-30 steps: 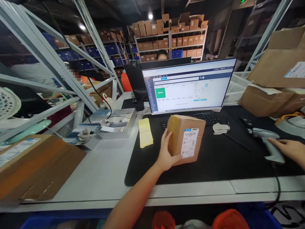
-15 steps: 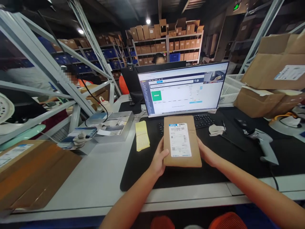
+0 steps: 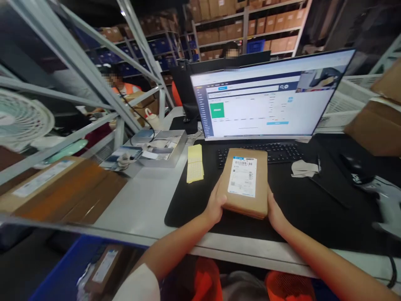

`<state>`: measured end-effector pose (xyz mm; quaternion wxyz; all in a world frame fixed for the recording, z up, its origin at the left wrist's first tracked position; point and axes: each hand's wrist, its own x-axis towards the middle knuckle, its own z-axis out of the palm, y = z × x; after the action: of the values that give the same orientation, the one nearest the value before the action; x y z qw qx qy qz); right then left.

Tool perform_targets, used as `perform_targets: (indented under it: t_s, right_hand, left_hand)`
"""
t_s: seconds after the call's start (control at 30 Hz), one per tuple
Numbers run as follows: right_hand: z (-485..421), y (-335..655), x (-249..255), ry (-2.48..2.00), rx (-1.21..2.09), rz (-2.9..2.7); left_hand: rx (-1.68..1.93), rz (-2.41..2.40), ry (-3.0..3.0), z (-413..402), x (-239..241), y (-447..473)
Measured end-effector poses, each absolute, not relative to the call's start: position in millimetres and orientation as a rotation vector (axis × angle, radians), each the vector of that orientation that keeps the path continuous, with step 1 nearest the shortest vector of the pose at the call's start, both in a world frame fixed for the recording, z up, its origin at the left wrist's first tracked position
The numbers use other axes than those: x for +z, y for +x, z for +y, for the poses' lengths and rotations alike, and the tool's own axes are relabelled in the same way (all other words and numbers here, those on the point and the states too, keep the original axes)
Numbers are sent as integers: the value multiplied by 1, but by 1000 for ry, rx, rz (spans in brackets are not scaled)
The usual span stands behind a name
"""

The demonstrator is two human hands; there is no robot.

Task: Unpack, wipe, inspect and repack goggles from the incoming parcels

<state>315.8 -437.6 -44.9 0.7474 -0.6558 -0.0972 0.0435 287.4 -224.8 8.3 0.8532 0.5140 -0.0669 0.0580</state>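
A small brown cardboard parcel [image 3: 263,179] with a white shipping label [image 3: 242,176] on its top is held between both my hands, over the black desk mat [image 3: 188,209]. My left hand [image 3: 216,205] grips its left side, thumb on the upper face near the front corner. Against the opposite side presses my right hand [image 3: 276,211], its fingers mostly hidden behind the parcel. Just beyond lies a black keyboard [image 3: 282,154], partly covered by the parcel. A pad of yellow slips [image 3: 195,164] rests on the mat to the left.
A monitor [image 3: 250,108] stands behind the keyboard. On the right are a crumpled pale cloth [image 3: 304,168] and a barcode scanner [image 3: 382,196]. A large taped carton [image 3: 78,188] and a grey tray [image 3: 166,148] sit left. Below the desk edge is a blue bin [image 3: 59,267] holding parcels. Co-workers sit beyond.
The view has turned down and left, bringing the blue bin into sight. The parcel remains between both hands, now tilted slightly so its front edge shows more.
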Motion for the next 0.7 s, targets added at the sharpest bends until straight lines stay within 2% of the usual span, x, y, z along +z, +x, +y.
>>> perform_targets:
  t_s: [0.1, 0.2, 0.5, 0.7]
  right_hand:
    - [-445, 321, -38, -1466, 74, -258]
    - [-451, 325, -34, -1533, -18, -310]
    - [-452, 332, -41, -1689, 11, -352]
    - [-450, 335, -42, -1797, 95, -360]
  left_hand:
    - [145, 125, 936, -219, 27, 292]
    - [198, 263, 869, -200, 67, 291]
    - [528, 107, 984, -105, 262, 263]
    - [673, 20, 1310, -67, 327, 256]
